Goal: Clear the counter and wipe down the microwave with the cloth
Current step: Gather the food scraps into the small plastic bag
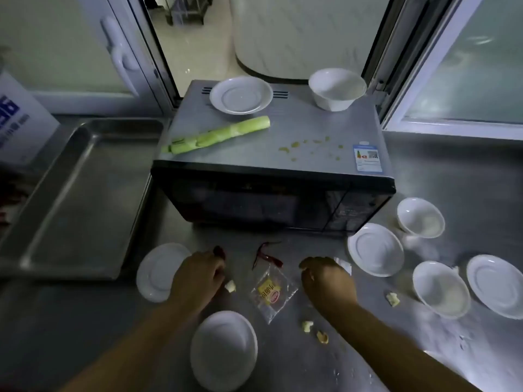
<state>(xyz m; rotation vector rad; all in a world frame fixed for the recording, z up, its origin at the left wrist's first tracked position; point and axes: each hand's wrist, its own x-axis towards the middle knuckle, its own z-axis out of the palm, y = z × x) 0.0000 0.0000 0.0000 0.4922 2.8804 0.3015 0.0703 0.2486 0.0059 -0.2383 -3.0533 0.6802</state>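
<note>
The black microwave [271, 157] stands on the steel counter [85, 321]. On its grey top lie a long green stalk [215, 135], a white plate [240, 94], a white bowl [336, 89] and several greenish crumbs [311, 145]. My left hand [198, 278] is curled in front of the microwave, with a red chili [219, 252] sticking out of its fingers and a pale scrap [230, 286] beside it. My right hand [325, 281] is curled too, with pale food scraps at its fingertips. Between the hands lie a dried chili [266, 254] and a clear wrapper [273, 292]. No cloth is in view.
White plates [161, 273] [223, 350] [375, 248] [495, 285] and bowls [420, 217] [440, 290] are scattered over the counter. Pale scraps [392, 299] [314, 331] lie near my right arm. A steel tray [82, 193] sits left of the microwave. An open window is behind it.
</note>
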